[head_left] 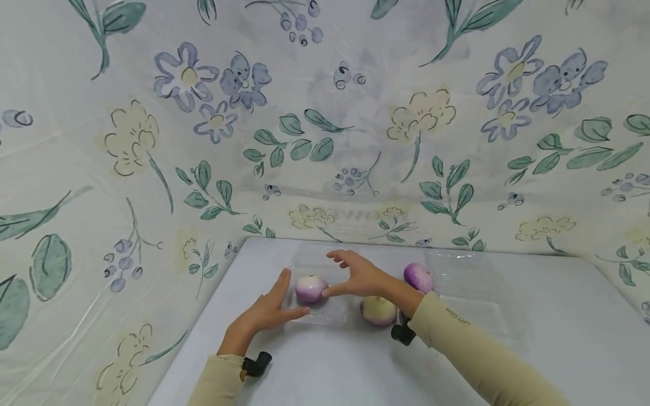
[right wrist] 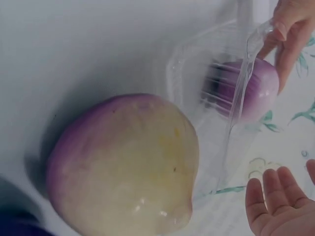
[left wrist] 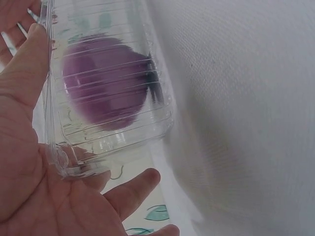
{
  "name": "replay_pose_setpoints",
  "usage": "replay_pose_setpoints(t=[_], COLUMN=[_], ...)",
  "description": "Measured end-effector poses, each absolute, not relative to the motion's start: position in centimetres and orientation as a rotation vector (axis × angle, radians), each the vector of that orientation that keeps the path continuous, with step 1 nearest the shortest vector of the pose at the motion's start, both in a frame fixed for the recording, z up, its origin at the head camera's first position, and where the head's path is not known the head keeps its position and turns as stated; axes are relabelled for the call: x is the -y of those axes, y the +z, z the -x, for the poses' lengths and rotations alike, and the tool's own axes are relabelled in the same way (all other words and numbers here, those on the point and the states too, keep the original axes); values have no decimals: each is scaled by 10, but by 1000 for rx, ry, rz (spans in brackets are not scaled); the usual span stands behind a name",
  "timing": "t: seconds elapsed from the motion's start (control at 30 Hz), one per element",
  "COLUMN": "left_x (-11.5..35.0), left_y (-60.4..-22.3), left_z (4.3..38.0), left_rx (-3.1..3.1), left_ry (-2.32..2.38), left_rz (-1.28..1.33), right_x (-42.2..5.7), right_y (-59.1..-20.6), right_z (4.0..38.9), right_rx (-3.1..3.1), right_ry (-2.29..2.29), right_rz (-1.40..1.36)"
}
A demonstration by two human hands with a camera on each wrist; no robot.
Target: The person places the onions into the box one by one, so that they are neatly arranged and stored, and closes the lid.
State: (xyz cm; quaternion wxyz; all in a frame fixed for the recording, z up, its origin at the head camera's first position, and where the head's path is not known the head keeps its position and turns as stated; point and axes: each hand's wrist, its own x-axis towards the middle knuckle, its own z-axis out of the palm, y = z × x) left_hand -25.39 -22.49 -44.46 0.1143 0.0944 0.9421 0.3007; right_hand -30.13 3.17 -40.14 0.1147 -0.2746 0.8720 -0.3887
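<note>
A purple-and-white onion (head_left: pixel 311 288) sits in a clear plastic container (head_left: pixel 332 317) on the white table. My left hand (head_left: pixel 266 311) is at the container's left side, thumb and fingers spread; in the left wrist view, the palm lies against the rim of the container (left wrist: pixel 118 142), with the onion (left wrist: pixel 106 83) seen through its ribbed wall. To the onion's right, my right hand (head_left: pixel 363 276) hovers over the container with fingers extended, its thumb tip close to the onion. In the right wrist view, a pale onion (right wrist: pixel 128 167) lies outside the container, near the right wrist.
Behind the right forearm lies another purple onion (head_left: pixel 417 276). A second clear container (head_left: pixel 487 304) stands on the right of the table (head_left: pixel 325 366). A flowered sheet (head_left: pixel 355 141) hangs along the back and left edges. Each wrist carries a small black camera (head_left: pixel 258 364).
</note>
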Motion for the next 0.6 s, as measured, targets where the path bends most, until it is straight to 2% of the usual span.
replay_pose_setpoints(t=[0.6], left_x=[225], left_y=[-447], left_z=[254], left_rx=[-2750], left_ry=[917], left_rz=[-264], right_x=[-70], right_y=[-406], right_z=[292], right_rx=[-2578], right_ry=[-1129], right_rz=[831])
